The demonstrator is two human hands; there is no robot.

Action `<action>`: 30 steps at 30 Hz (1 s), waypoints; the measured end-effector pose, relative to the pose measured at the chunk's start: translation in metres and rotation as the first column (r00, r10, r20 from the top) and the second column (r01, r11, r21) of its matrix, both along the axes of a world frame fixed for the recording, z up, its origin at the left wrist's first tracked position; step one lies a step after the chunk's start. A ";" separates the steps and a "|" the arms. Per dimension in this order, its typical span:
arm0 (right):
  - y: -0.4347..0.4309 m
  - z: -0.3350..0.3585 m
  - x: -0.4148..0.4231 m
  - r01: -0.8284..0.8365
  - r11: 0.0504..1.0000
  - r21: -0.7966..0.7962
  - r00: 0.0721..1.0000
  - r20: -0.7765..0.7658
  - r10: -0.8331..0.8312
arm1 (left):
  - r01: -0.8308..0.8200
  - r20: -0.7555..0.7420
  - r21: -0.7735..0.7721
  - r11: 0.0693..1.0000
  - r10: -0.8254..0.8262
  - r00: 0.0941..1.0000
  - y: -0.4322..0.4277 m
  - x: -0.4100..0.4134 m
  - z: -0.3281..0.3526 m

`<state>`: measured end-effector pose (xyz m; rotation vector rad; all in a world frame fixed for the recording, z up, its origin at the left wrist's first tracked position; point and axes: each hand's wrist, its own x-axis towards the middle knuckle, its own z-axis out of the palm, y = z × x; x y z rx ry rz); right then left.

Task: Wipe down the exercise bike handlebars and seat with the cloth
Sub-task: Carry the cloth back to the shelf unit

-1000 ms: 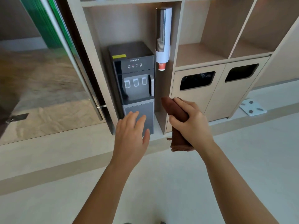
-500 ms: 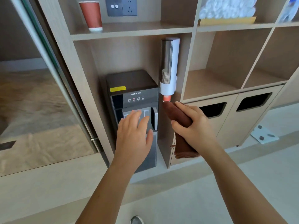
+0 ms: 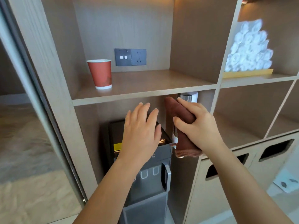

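Note:
My right hand (image 3: 198, 126) grips a folded brown cloth (image 3: 179, 113), holding it upright in front of a wooden shelving unit. The cloth's frayed lower end hangs below my palm. My left hand (image 3: 141, 131) is raised beside it with straight, spread fingers and holds nothing; it hovers in front of the dark top of a water dispenser (image 3: 150, 172). No exercise bike, handlebar or seat is in view.
A red paper cup (image 3: 100, 74) stands on the shelf (image 3: 145, 88) above the dispenser, near a grey wall socket (image 3: 130, 57). Rolled white towels (image 3: 250, 49) are stacked on a tray at upper right. Two bin openings (image 3: 275, 149) sit lower right. A glass door (image 3: 32, 126) is left.
The view has tilted up and closed in on the shelves; the cup and towels are now in full view. Both hands rose with it, and my right hand kept its grip on the cloth.

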<state>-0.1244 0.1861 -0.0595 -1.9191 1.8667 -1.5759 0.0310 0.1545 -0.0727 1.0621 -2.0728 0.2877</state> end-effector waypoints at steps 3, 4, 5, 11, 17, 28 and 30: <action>-0.024 0.017 -0.012 0.005 0.999 -0.040 1.000 -0.029 -0.006 | 0.012 -0.008 -0.023 1.000 -0.012 1.000 -0.027 -0.012 0.014; -0.031 0.023 -0.017 0.006 0.998 -0.062 0.999 -0.033 -0.008 | 0.013 -0.011 -0.035 0.999 -0.013 1.000 -0.036 -0.016 0.018; -0.039 0.030 -0.022 0.005 0.996 -0.084 0.999 -0.036 -0.008 | 0.010 -0.016 -0.046 0.999 -0.010 1.000 -0.045 -0.020 0.022; -0.089 0.074 -0.048 -0.003 0.987 -0.160 0.995 -0.100 -0.013 | -0.011 0.000 -0.079 0.997 0.011 1.000 -0.097 -0.044 0.049; -0.151 0.114 -0.056 -0.041 0.993 -0.111 0.972 -0.233 0.014 | -0.087 0.033 -0.110 0.990 0.092 0.995 -0.141 -0.059 0.067; -0.224 0.093 -0.045 0.269 0.817 0.509 0.804 -0.586 0.100 | -0.279 0.134 -0.027 0.960 0.280 0.950 -0.153 -0.060 0.059; -0.223 0.094 -0.047 0.272 0.808 0.522 0.789 -0.602 0.123 | -0.269 0.149 -0.011 0.963 0.268 0.952 -0.152 -0.060 0.060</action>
